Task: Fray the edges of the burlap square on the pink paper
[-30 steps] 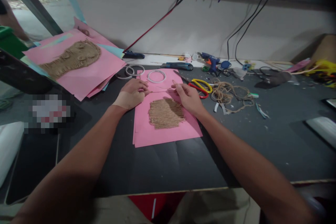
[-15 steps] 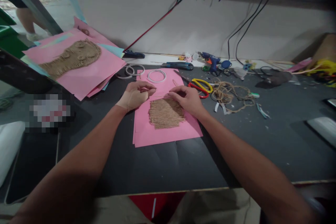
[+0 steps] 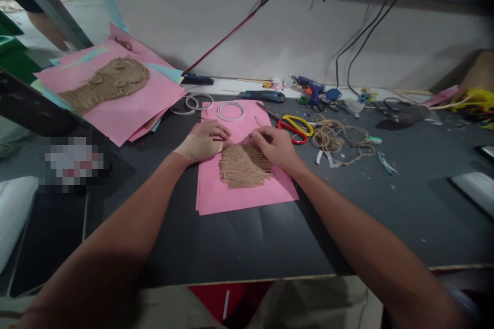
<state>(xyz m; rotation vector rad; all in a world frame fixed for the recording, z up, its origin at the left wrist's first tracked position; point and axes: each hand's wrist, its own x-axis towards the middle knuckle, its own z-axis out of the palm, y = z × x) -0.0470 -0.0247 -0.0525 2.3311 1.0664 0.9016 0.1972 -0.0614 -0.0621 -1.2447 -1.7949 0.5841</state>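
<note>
A patch of brown twine [image 3: 245, 167], laid in close side-by-side rows, lies on a pink sheet of paper [image 3: 231, 201] in front of me. At its upper left corner is my left hand [image 3: 206, 141], thumb and fingers closed and lowered to the paper; a tan wrap covers its back and wrist. My right hand [image 3: 274, 144] pinches at the upper right edge of the patch. A thin twine strand seems to run between both fingertips along the top row, mostly hidden by the fingers. Above the hands, a roll of white tape [image 3: 230, 111] rests on the pink sheet.
Scissors [image 3: 295, 128] with red and yellow handles and tangled loose twine [image 3: 335, 139] lie right of the sheet. Behind are a utility knife [image 3: 264, 96] and a blue glue gun [image 3: 314, 90]. At left, stacked papers carry a twine-covered shape [image 3: 111, 82]. A person's leg [image 3: 48, 31] shows beyond.
My left hand has come down and slightly right to the patch's top edge, its fingers now lower. My right hand stays nearly in place.
</note>
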